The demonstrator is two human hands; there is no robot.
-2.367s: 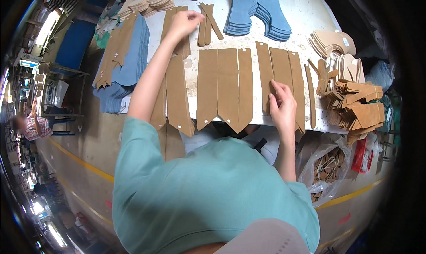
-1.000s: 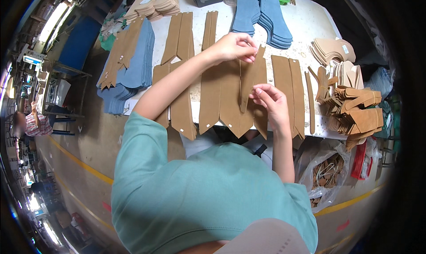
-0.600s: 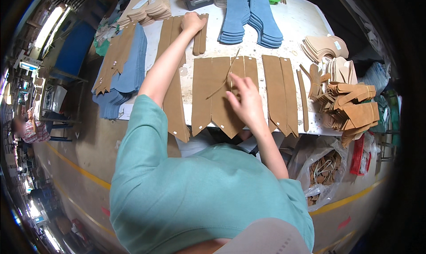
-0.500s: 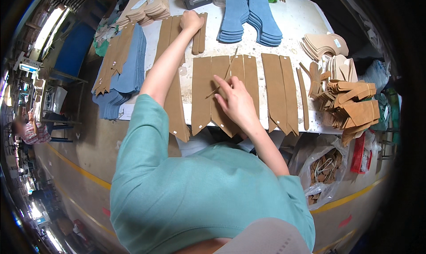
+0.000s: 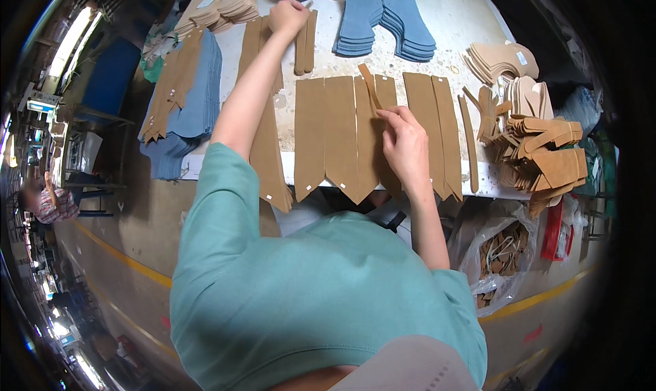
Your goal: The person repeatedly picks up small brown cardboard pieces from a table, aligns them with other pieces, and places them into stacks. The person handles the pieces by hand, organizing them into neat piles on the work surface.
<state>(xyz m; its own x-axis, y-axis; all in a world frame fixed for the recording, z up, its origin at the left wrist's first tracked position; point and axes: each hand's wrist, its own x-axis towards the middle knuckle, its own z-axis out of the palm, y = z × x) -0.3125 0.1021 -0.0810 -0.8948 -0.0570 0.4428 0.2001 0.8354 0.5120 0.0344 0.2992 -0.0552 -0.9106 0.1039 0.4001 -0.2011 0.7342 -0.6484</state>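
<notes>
My right hand (image 5: 408,145) pinches the lower end of a narrow brown leather strip (image 5: 368,84). The strip tilts over a row of brown panels with pointed near ends (image 5: 339,128), marked with small white tags. My left hand (image 5: 288,18) reaches to the far left part of the table, its fingers curled at the top of long brown pieces (image 5: 266,142); whatever it grips is hidden. Just right of that hand lie two narrow brown strips (image 5: 305,46). More brown panels (image 5: 427,128) and a single thin strip (image 5: 467,144) lie right of my right hand.
Stacked blue pieces (image 5: 383,22) sit at the back, with others (image 5: 205,84) at the left edge. Beige stacks (image 5: 502,62) and heaped brown pieces (image 5: 547,155) occupy the right side. A plastic bag of scraps (image 5: 502,254) and a red basket (image 5: 557,234) stand below the table.
My right hand has moved right and now holds the strip up at a steeper tilt; before, a thin strip lay slanted beside its fingers. My left hand has shifted slightly.
</notes>
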